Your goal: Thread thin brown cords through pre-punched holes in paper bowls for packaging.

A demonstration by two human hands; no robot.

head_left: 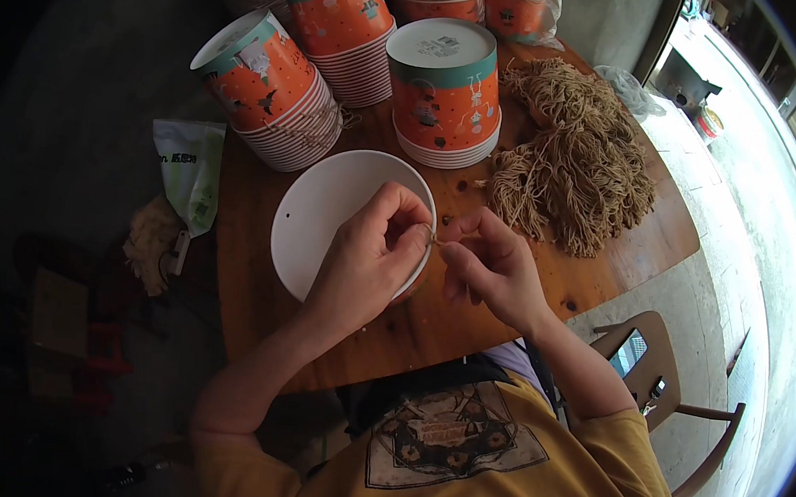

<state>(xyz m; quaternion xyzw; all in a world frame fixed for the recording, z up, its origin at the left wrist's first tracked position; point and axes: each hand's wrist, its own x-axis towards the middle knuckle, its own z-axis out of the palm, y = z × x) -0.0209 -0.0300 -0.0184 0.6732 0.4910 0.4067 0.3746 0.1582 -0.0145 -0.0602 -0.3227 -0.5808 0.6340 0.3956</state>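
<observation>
A white-lined paper bucket (322, 200) stands tilted on the table in front of me, its mouth toward me. One small dark hole shows in its left wall. At the bucket's right rim, my left hand (379, 252) reaches over the opening with its fingers closed in a pinch. A short bit of tan cord (434, 238) shows between my two hands at that rim. Just outside the rim, my right hand (495, 267) pinches the cord with thumb and forefinger, its other fingers curled. The bucket wall behind my fingers is hidden.
Upside-down stacks of orange and teal paper buckets (447, 103) stand at the back, some in clear plastic. A heap of tan cords (582, 170) lies at the right. A wooden chair (659, 376) holding a phone (629, 353) stands by the table's right. A white-green bag (193, 176) is at the left.
</observation>
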